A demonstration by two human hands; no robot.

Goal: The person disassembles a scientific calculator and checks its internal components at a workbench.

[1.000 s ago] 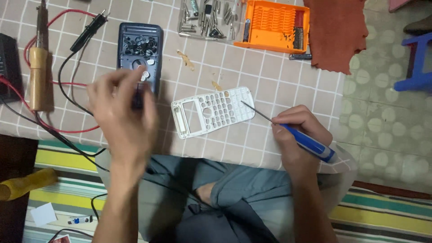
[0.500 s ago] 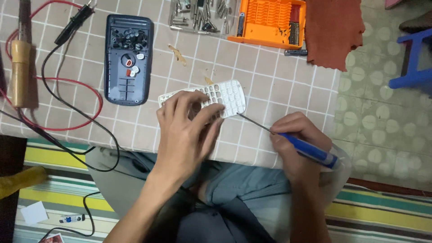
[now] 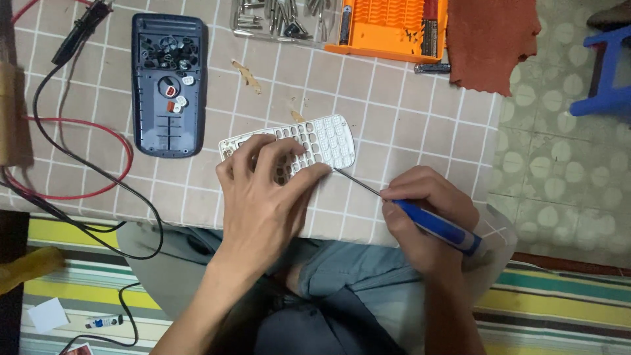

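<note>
The left hand (image 3: 263, 197) lies palm down, fingers spread, pressing on the white calculator face (image 3: 309, 141) near the table's (image 3: 407, 131) near edge. The right hand (image 3: 427, 210), at the near right corner, is curled around a blue-handled screwdriver (image 3: 434, 223) whose thin shaft points at the face's right end. Bare checked cloth lies just beyond. The face is pale, gridded with key holes.

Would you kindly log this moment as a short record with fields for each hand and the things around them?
Left hand: left hand pressing flat on the white calculator front
Right hand: right hand in a closed grip on the blue-handled screwdriver, its tip at the calculator's lower right edge
Surface: checked tablecloth
Nearby: dark blue back shell holding loose keys, orange bit case, red and black leads, rust-red cloth
</note>
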